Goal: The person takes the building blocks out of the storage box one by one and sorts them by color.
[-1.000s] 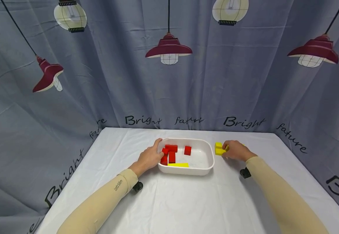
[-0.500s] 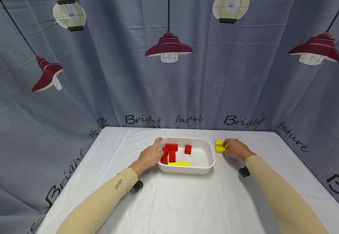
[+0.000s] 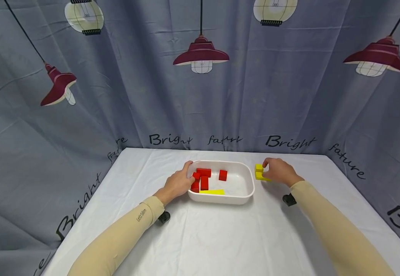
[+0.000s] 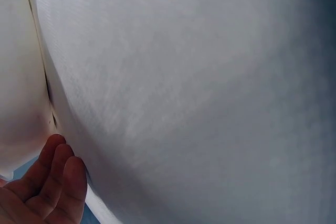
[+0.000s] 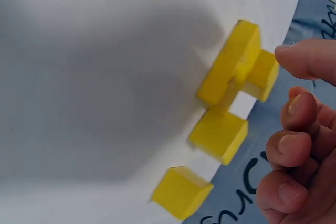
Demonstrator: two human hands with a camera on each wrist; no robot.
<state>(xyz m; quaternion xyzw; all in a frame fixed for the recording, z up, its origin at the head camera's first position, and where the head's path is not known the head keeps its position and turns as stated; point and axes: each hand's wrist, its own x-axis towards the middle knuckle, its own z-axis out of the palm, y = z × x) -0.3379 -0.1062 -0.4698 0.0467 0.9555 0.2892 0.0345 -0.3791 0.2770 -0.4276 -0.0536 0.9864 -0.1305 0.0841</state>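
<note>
On the tabletop [image 3: 210,241], blocks [image 3: 204,183] crowd the left end of a tub [image 3: 220,200], a lone block [image 3: 223,175] near its middle. To the tub's right lie more blocks [image 5: 219,135], apparently four; a curtain [image 3: 186,103] hangs behind the tabletop.

Even head-view light, soft shadows on the tablecloth [image 3: 220,237]; 2 dimmer, blurrier wrist views

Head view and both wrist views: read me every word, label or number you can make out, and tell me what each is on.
"Bright", repeated: grey-blue curtain.
"fature", repeated, some copies distorted by folds: same curtain.
"Let's Slim": left sleeve.
Marks inside the printed lanterns: too small to read.
Black lettering in the right wrist view, on the curtain: partial, not readable.
None visible on the white tray, red blocks or yellow blocks.
</note>
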